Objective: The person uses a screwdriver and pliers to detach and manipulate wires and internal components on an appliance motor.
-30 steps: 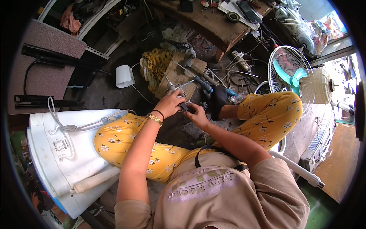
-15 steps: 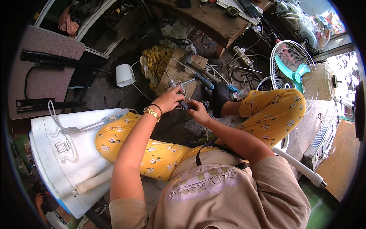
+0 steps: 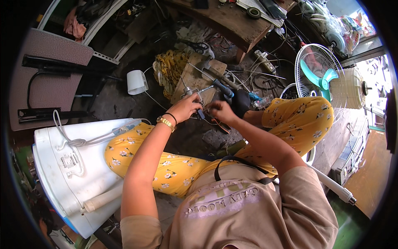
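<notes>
My left hand (image 3: 185,109) is closed around a small metal motor (image 3: 189,92) with thin shafts, a dark block (image 3: 200,113) showing below the fingers. Just right of it, apart from the block, is my right hand (image 3: 222,112). Its fingers are curled and slightly blurred, and whatever they may hold is hidden. Beneath that hand show orange handles (image 3: 221,125) of a tool; whether it touches the hand I cannot tell. Behind the motor, a screwdriver with a blue handle (image 3: 224,88) lies across a wooden board (image 3: 214,67).
Yellow cloth (image 3: 167,68) is bunched beside the board, near a white cup-shaped piece (image 3: 137,82) with a cord. A standing fan (image 3: 317,74) is at right. A white appliance body (image 3: 76,159) sits at left, and a wooden table (image 3: 234,27) stands beyond. Cables and a power strip (image 3: 265,61) lie on the floor.
My right hand has drawn away from the dark block, a little up and right. The orange handles now show beneath it. My left hand stays on the motor.
</notes>
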Motion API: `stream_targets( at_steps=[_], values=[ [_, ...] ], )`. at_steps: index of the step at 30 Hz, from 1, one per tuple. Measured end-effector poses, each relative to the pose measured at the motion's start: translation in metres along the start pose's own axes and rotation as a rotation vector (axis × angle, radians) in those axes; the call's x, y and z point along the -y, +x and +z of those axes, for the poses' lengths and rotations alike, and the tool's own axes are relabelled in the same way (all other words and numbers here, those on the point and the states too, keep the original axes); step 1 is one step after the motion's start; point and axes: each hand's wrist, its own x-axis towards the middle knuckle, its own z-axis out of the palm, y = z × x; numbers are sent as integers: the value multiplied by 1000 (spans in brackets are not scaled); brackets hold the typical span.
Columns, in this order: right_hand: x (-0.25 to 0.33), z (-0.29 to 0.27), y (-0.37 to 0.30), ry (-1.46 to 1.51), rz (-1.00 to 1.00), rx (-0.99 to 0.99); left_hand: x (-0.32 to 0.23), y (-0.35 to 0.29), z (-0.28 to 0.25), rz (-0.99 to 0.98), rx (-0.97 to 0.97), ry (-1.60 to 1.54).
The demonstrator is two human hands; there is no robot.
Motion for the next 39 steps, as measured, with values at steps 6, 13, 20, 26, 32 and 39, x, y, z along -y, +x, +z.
stream_targets(
  at_steps=[6, 13, 20, 26, 32, 39],
  values=[
    [35, -55, 30, -1130, -203, -360, 1, -5, -1, 12, -16, -8],
    [23, -68, 70, -1418, -198, -201, 7, -11, 5, 26, -58, 11],
    [78, -109, 78, -1241, -121, 81, 11, -14, 6, -45, -17, -29],
    [108, -133, 101, -1066, 52, 207, 8, -11, 3, -49, -13, -62],
    [172, -217, 75, -975, -49, 374, 4, -15, -1, -77, 13, -39],
    [96, -251, 30, -834, -145, 372, 11, -11, -3, -40, 36, -32]
  ],
)
